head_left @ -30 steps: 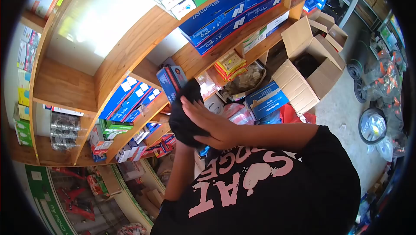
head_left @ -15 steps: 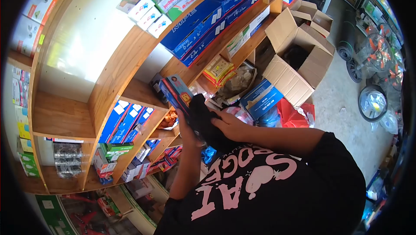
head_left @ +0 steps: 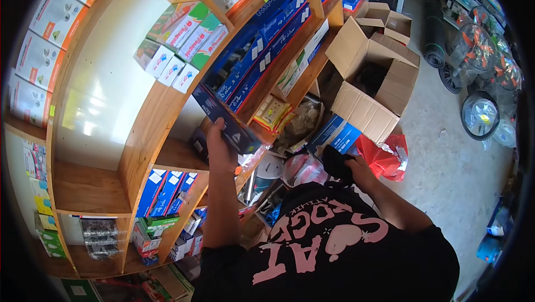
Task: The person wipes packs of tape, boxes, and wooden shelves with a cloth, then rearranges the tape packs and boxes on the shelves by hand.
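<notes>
Box [head_left: 238, 132] and black cloth [head_left: 336, 165], held apart in front of the wooden shelving [head_left: 92, 188]

The left hand [head_left: 216, 135] is clamped on the dark blue box near one long edge, fingertips against its broad face; the far side of the grip is hidden. The right hand [head_left: 359, 169] is closed on the bunched cloth, out from the shelving. The box slants in front of the shelving; whether it touches the wood cannot be told.

A one-handed hold near the edge probably lets the far end dip, so a grip closer to the middle, firm but not denting the card, would steady it. The cloth is best gathered well into the palm, since a loose fold could catch.

Close behind the box, long blue boxes [head_left: 262, 51] lie stacked in the shelving, and a smaller dark box [head_left: 199, 143] sits in a lower bay. Both call for a small gap when turning the held one. Out from the shelving, an open cardboard carton [head_left: 362, 110] stands beside a red bag [head_left: 373, 157].
</notes>
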A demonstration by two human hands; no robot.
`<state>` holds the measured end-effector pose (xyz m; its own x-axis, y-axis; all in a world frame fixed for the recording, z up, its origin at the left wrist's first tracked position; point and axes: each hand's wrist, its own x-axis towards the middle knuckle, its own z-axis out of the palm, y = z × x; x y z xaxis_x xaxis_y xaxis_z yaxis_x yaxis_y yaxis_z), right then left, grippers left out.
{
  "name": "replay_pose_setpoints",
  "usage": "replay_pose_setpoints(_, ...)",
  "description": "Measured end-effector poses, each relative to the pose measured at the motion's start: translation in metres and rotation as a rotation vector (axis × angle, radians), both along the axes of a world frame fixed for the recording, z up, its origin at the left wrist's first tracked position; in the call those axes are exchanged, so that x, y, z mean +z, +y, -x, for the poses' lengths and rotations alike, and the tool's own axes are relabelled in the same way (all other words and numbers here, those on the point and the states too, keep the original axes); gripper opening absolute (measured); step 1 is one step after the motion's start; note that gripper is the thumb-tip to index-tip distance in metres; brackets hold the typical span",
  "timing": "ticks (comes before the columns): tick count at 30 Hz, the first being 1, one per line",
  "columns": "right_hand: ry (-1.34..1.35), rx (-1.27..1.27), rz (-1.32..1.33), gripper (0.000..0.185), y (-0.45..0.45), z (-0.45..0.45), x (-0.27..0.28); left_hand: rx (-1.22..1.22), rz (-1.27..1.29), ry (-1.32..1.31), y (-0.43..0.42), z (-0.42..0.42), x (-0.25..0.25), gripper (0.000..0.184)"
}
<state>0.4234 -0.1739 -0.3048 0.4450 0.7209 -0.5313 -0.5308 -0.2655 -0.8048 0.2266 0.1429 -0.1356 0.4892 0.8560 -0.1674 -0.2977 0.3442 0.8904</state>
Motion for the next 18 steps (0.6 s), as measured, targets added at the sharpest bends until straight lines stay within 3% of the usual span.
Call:
replay_pose_setpoints(3, -0.085, -0.047, 0.050, 0.038, -0.013, -0.005, -0.017, 0.019, -0.157, 0.067, -0.018, -0.019, 0.012, 0.034)
replay_pose_setpoints(5, 0.093, -0.105, 0.010, 0.038, -0.013, -0.008, 0.001, -0.008, -0.171, 0.102, -0.003, -0.016, 0.007, 0.035)
replay_pose_setpoints(9, 0.113, -0.073, -0.056, 0.037, -0.004, -0.012, 0.001, -0.034, -0.340, 0.250, 0.023, -0.010, 0.021, 0.054)
replay_pose_setpoints(10, 0.100, -0.067, -0.065, 0.036, -0.001, -0.011, 0.013, 0.006, -0.442, 0.342, 0.027, -0.013, 0.029, 0.064)
replay_pose_setpoints(14, -0.027, -0.029, -0.080, 0.035, 0.005, -0.007, 0.024, 0.229, -1.296, 0.918, 0.091, -0.007, 0.010, 0.072)
replay_pose_setpoints(17, -0.113, 0.000, -0.063, 0.036, 0.003, -0.004, 0.007, 0.150, -1.319, 1.188, 0.106, -0.021, 0.026, 0.072)
replay_pose_setpoints(18, -0.183, 0.035, -0.015, 0.039, 0.001, -0.004, -0.011, 0.057, -1.244, 1.171, 0.111, -0.028, 0.032, 0.067)
